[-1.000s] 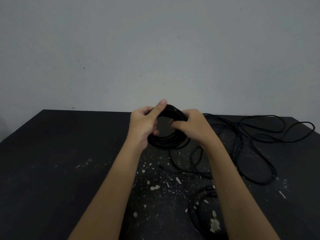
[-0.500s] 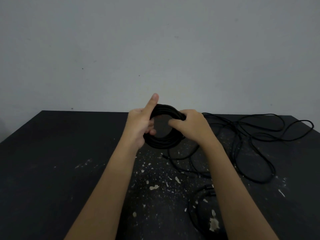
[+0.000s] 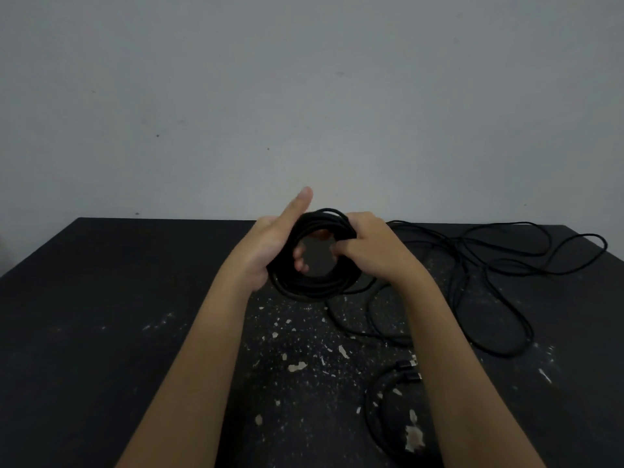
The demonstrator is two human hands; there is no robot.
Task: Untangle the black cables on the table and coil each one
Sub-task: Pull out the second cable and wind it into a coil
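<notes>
The left hand (image 3: 268,253) and right hand (image 3: 376,253) grip the cable coil (image 3: 314,289); loose cable (image 3: 506,353) lies right, second coil (image 3: 368,410) lower right

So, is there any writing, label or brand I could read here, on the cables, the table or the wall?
No readable text anywhere.
The coiled cable being held and the loose cable show no print.
The plugs at the lower right are too dark and small to tell.
The pale flecks on the table are marks, not letters, and the wall bears no writing.
</notes>
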